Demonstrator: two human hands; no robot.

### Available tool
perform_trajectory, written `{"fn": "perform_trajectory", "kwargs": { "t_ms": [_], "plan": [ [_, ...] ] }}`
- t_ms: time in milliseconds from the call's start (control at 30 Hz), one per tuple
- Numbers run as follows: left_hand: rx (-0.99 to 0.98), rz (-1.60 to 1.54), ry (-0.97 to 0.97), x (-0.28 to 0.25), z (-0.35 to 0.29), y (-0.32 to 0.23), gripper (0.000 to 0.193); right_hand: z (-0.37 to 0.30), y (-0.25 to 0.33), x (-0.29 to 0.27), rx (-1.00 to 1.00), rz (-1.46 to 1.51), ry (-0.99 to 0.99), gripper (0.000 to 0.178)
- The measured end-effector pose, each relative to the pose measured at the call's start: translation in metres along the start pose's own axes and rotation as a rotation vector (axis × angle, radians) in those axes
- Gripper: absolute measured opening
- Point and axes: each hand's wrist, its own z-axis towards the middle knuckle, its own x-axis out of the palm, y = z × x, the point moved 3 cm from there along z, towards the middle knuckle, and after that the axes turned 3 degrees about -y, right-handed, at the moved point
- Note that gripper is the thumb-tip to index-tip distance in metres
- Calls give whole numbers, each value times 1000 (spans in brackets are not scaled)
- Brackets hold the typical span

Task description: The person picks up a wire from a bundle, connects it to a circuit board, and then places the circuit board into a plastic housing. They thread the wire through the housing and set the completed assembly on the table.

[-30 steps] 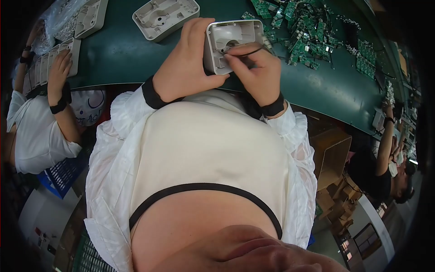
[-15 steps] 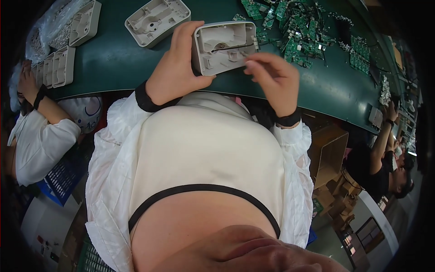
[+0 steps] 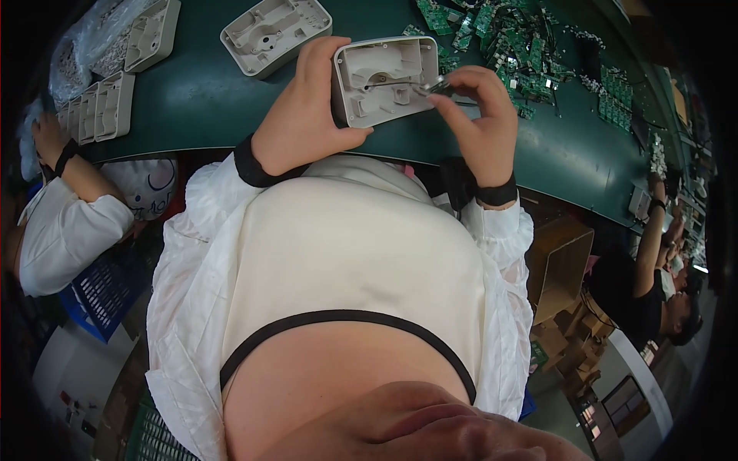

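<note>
My left hand (image 3: 304, 115) grips a light grey plastic housing (image 3: 388, 114) by its left side, tilting its hollow inside toward me above the green table. Its fingers wrap behind the rim and the thumb lies along the lower edge. A thin dark wire (image 3: 396, 83) runs across the inside of this housing toward its right wall. My right hand (image 3: 484, 119) is closed in a pinch at that right edge, holding a small circuit board (image 3: 439, 85) between thumb and fingers. The board's far side is hidden by the fingers.
A second grey housing (image 3: 277, 34) lies beyond my left hand. Green circuit boards (image 3: 515, 54) with wires are heaped at the far right. More housings (image 3: 100, 111) and a clear bag of small parts (image 3: 73, 65) are at left. Co-workers' arms (image 3: 84, 180) reach the table on both sides.
The small circuit board now shows in my right hand's pinch, lifted at the housing's right edge. My right hand has moved slightly right and up; my left still holds the housing.
</note>
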Motion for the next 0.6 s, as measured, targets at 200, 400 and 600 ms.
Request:
{"fn": "perform_trajectory", "kwargs": {
  "t_ms": [200,400,600],
  "plan": [
    [41,-21,-20,3,-2,4,99,-5,28,18,-340,-31,304,24],
    [-75,-92,-9,-1,-5,10,101,-12,22,25,-370,-38,397,21],
    [-186,-140,8,-3,-6,10,102,-15,29,29,-514,-164,343,17]
  ]
}}
